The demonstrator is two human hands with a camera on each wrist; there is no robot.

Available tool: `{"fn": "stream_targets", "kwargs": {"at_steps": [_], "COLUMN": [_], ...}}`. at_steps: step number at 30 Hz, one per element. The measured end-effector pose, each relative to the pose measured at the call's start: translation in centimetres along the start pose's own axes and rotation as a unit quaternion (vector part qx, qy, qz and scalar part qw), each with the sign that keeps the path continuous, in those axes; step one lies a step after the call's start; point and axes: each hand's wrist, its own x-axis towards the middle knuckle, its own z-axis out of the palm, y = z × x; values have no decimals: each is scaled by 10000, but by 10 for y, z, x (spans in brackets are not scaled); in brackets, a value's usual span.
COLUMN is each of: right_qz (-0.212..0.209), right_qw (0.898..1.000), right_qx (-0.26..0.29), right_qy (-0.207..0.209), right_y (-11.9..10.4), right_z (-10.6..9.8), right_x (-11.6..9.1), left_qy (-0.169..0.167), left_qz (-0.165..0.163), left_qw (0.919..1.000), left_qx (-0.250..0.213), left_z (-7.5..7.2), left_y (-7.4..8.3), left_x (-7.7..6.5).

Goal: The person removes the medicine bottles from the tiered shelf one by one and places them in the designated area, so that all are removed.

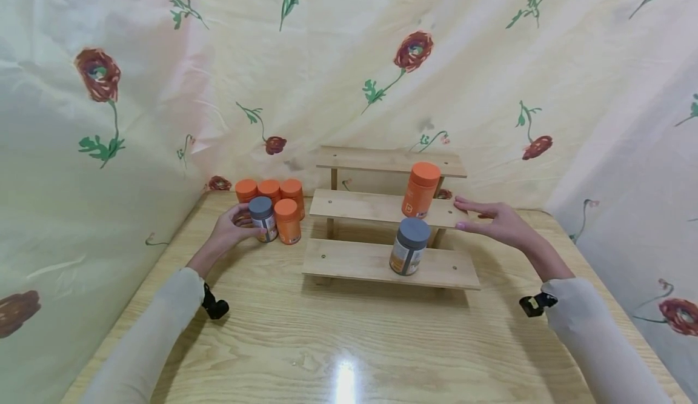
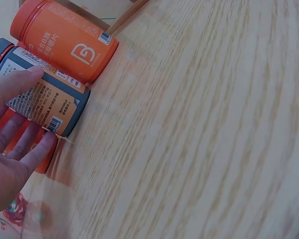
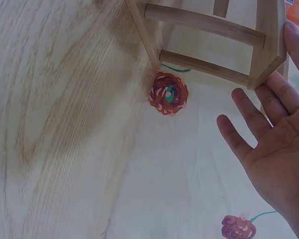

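Observation:
At the left of the table, my left hand [image 1: 233, 227] holds a grey-lidded jar [image 1: 263, 218]. In the left wrist view its thumb lies across the printed label [image 2: 30, 97] and its fingers reach round the other side. An orange jar [image 1: 287, 221] stands right beside it, with three more orange jars [image 1: 292, 194] behind. My right hand [image 1: 498, 225] is at the right end of the three-step wooden rack [image 1: 360, 204], fingers mostly straight, fingertips at the middle shelf's end. That shelf bears an orange jar [image 1: 421, 191]; another grey-lidded jar [image 1: 409, 246] stands on the lowest shelf.
The wooden rack stands on a light wood-grain table [image 1: 272, 331]. A flower-printed cloth [image 1: 327, 59] hangs behind and along both sides. The rack's top shelf [image 1: 382, 160] lies close to the back cloth.

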Motion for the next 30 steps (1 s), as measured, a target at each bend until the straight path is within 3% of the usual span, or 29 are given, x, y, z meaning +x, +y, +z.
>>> {"fn": "stream_targets", "kwargs": {"at_steps": [24,30], "right_qz": [2,5], "right_qw": [10000,9999], "right_qx": [29,45], "right_qy": [63,118], "right_y": [7,7], "right_z": [3,3], "right_x": [2,2], "left_qy": [96,340], "left_qz": [-128,0], "left_qw": [9999,9994], "left_qx": [-35,45], "left_z": [-10,-13], "left_y": [13,30], "left_x": [-5,-6]}}
